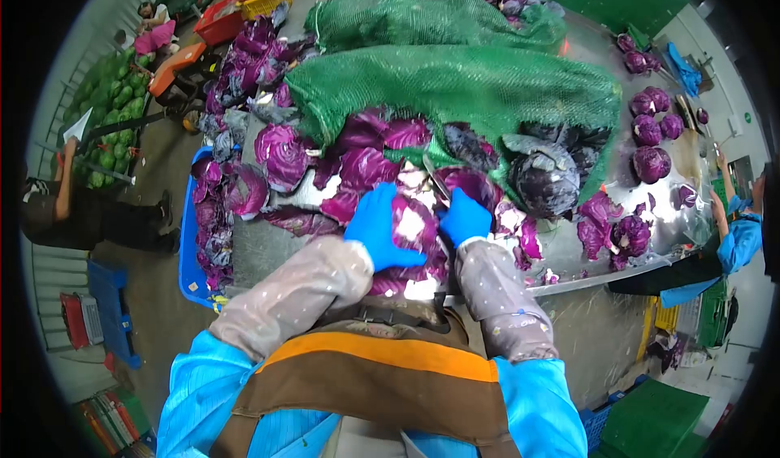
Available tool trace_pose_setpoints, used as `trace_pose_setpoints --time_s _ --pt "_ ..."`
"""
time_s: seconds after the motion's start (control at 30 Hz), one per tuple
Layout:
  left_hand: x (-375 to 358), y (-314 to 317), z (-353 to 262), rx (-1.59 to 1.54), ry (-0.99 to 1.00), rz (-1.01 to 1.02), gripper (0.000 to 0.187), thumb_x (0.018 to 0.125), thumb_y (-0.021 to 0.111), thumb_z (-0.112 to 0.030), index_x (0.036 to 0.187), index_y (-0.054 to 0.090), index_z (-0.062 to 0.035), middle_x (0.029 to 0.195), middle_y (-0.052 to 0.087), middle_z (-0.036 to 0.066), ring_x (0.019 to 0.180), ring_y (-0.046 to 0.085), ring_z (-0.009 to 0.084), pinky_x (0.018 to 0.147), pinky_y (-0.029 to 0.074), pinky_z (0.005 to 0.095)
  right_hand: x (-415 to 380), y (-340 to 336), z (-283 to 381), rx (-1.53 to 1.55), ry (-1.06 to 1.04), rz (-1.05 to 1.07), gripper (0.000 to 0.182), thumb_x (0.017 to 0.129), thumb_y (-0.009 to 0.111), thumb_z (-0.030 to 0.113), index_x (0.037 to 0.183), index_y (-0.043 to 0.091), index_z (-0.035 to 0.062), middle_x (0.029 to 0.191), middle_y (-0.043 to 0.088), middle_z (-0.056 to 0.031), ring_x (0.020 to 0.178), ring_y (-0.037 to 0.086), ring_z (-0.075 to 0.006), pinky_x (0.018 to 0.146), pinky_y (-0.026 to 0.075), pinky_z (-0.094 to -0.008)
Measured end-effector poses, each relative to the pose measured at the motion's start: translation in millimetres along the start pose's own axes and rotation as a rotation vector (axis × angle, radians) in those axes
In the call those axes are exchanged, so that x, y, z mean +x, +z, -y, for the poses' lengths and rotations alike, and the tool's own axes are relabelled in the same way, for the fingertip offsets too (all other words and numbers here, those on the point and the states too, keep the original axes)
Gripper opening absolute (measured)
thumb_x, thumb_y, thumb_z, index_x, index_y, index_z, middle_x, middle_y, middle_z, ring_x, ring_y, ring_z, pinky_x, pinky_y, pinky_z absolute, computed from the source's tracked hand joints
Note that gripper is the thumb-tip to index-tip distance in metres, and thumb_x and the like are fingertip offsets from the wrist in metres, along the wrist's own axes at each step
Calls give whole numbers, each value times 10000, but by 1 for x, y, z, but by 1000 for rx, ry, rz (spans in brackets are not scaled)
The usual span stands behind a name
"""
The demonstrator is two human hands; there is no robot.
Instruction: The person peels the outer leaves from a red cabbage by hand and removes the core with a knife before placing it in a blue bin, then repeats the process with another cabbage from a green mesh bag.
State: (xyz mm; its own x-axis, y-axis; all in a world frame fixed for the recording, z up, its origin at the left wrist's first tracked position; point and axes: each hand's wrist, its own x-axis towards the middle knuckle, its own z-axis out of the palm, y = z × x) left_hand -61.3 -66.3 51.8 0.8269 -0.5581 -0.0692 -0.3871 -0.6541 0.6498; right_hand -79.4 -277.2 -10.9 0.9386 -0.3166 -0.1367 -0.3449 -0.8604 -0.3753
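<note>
My left hand, in a blue glove, grips the left side of a red cabbage at the table's near edge, its thumb stretched along the lower side. White cut patches show on this cabbage. My right hand, also gloved, is closed around a knife, its handle hidden in the fist and its blade pointing up and left over the cabbage. Loose purple leaves lie just beyond my hands. A dark whole cabbage rests in the mouth of a green mesh sack to the right.
A blue crate full of leaves stands at the metal table's left edge. Trimmed cabbages sit at the right. A co-worker in blue stands there; another person is at the left.
</note>
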Motion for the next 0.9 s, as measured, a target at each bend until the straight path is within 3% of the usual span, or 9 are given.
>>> trace_pose_setpoints --time_s 0.13,0.2,0.3,0.4,0.43,0.47,0.53,0.57,0.9 --pt "-10 -13 39 -238 171 -16 1210 513 892 -490 1446 263 -45 1427 338 247 1326 336 413 1121 280 468 -33 3 2 145 92 -31 384 771 718 361 1007 561 101 832 670 -178 790 652 -390 677 495 -496" --pt "-7 -27 55 -92 94 54 1190 537 881 -495 1446 268 -32 1425 351 257 1331 339 413 1118 283 466 -51 2 5 208 116 -23 406 786 705 369 1051 542 109 821 677 -162 789 657 -384 666 492 -493" --pt "-4 -23 15 -255 -322 -67 1141 593 855 -498 1443 276 -3 1413 362 273 1304 376 405 1094 318 465 -72 1 0 292 179 70 430 765 717 411 1040 555 124 780 671 -151 749 655 -387 626 485 -489" --pt "4 14 -24 98 -363 -268 1150 567 851 -507 1442 271 -37 1445 302 271 1332 303 427 1083 305 500 -69 13 -30 658 -116 -276 426 822 704 404 1083 586 89 819 663 -125 729 651 -226 650 492 -386" --pt "1 4 -41 156 -317 -143 1146 558 852 -488 1451 260 -84 1458 284 243 1359 246 428 1086 279 527 -70 -9 -28 902 31 -181 351 887 655 343 1097 593 70 869 663 -105 755 617 -155 669 487 -345" --pt "-1 5 -35 236 -125 -82 1126 547 855 -473 1449 283 -116 1448 311 213 1351 268 425 1080 272 552 -74 -33 -24 743 -125 -306 297 922 606 318 1078 594 66 837 667 -130 708 641 -221 634 488 -364" --pt "0 -2 -12 222 233 -7 1126 524 867 -440 1442 299 -119 1442 324 194 1345 284 427 1087 279 531 -85 -41 -38 579 -221 -107 288 930 583 340 1034 611 73 758 653 -159 656 643 -306 583 478 -394" --pt "0 -8 -7 121 267 -1 1136 502 879 -398 1442 305 -120 1434 327 205 1339 302 425 1096 283 509 -93 -38 -42 504 -272 -88 274 938 559 358 960 622 92 691 625 -173 626 624 -367 541 464 -423" --pt "12 -13 22 49 288 60 1210 526 872 -424 1485 211 -99 1478 273 214 1388 224 423 1140 230 501 -109 -30 -32 365 -100 55 331 954 523 395 881 603 83 696 634 -164 642 625 -350 555 465 -432"
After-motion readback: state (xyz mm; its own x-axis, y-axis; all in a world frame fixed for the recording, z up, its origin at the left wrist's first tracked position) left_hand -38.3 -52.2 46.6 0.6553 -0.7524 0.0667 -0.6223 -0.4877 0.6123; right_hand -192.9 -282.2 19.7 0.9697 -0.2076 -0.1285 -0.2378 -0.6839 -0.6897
